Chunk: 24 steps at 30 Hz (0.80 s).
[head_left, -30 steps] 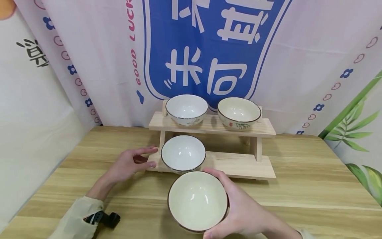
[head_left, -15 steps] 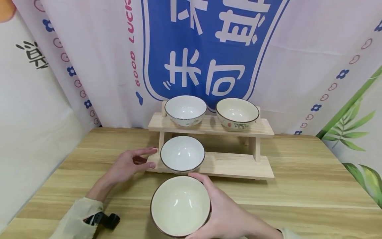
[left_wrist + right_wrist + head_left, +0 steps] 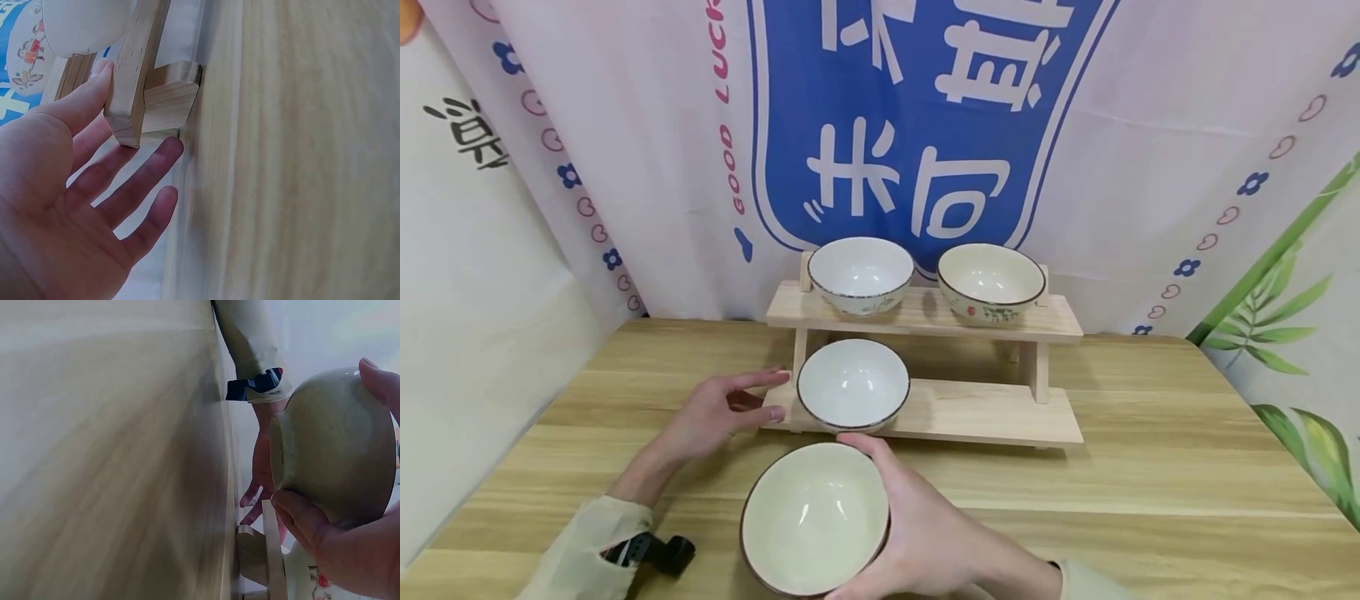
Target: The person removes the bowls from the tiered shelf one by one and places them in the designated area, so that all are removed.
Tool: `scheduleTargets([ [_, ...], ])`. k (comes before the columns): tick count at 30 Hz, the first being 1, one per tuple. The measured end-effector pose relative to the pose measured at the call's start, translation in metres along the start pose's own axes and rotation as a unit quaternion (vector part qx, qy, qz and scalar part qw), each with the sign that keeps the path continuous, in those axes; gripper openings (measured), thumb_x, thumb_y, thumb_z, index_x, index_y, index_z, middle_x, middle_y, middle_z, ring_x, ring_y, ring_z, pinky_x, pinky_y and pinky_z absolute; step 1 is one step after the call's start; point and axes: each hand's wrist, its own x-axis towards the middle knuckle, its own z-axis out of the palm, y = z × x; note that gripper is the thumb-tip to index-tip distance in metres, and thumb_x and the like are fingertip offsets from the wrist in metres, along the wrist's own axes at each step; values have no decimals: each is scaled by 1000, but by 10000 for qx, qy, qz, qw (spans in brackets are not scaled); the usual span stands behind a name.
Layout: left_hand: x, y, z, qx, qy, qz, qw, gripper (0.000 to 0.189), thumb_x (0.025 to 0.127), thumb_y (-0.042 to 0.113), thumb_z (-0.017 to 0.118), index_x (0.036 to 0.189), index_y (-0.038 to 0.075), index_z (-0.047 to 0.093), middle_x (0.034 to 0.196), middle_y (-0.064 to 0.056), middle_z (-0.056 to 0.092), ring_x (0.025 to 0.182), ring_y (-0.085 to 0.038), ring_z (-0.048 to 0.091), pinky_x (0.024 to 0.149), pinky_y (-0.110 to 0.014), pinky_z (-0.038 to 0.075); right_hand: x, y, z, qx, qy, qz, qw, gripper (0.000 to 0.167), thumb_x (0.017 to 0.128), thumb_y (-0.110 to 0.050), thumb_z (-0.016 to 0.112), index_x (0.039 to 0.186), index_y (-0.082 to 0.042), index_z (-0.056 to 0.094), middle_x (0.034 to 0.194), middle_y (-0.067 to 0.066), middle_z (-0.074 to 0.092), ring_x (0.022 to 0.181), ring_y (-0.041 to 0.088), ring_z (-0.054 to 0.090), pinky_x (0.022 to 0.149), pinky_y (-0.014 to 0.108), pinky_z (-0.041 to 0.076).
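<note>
My right hand (image 3: 917,525) grips a cream bowl (image 3: 815,518) with a dark brown rim, fingers at its far side and thumb at its near side. The bowl is held above the table, in front of the stand; the right wrist view shows the plain outside of this bowl (image 3: 337,447). My left hand (image 3: 718,414) holds the left end of the two-tier wooden stand (image 3: 992,412) at its lower shelf, thumb and fingers astride the board (image 3: 134,75). A white bowl (image 3: 853,385) with a dark rim sits on the left of that shelf.
On the upper shelf stand a white bowl (image 3: 861,275) at left and a cream bowl (image 3: 991,283) with a floral outside at right. A printed curtain (image 3: 1150,167) hangs behind the wooden table (image 3: 1150,483). A black wrist strap (image 3: 658,552) is on the left forearm.
My right hand has carried the cream bowl to the left, along the front of the stand. My left hand stays at the shelf's end. The view has shifted slightly.
</note>
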Motion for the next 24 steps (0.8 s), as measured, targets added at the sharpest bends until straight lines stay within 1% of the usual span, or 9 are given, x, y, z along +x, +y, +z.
scheduleTargets([
  [4,-1,-1,-1,12,-22,48,10000,54,98,36,77,148,19,64,165,-10,50,111,-23,69,86,-23,58,6,1,4,-249,33,-25,9997,124,64,-18,104,159,-38,28,146,-9,57,129,8,60,115,28,47],
  [7,-1,-2,-1,-20,-39,61,10000,54,98,35,77,148,19,64,165,-11,50,111,-23,69,86,-23,58,10,3,6,-295,28,-132,9995,123,63,-18,104,159,-36,28,146,-9,57,129,8,60,115,29,47],
  [11,-2,-2,-2,-58,-69,79,9999,54,99,36,77,148,19,64,165,-11,50,111,-23,70,85,-23,58,13,3,9,-210,38,-154,9997,122,63,-17,104,158,-35,29,145,-10,58,129,8,60,115,28,47],
  [17,-3,-2,-2,-62,-51,58,10000,54,98,35,77,148,19,64,165,-11,50,111,-24,70,85,-24,59,17,3,13,-140,60,49,9999,124,62,-18,104,159,-35,29,144,-10,57,126,7,61,114,27,47],
  [24,-3,-2,-2,-9,-58,107,9999,53,99,36,76,148,21,64,166,-9,49,114,-25,70,87,-24,58,21,1,17,-310,125,323,9989,127,61,-26,105,160,-37,27,141,-12,57,125,5,60,114,28,46],
])
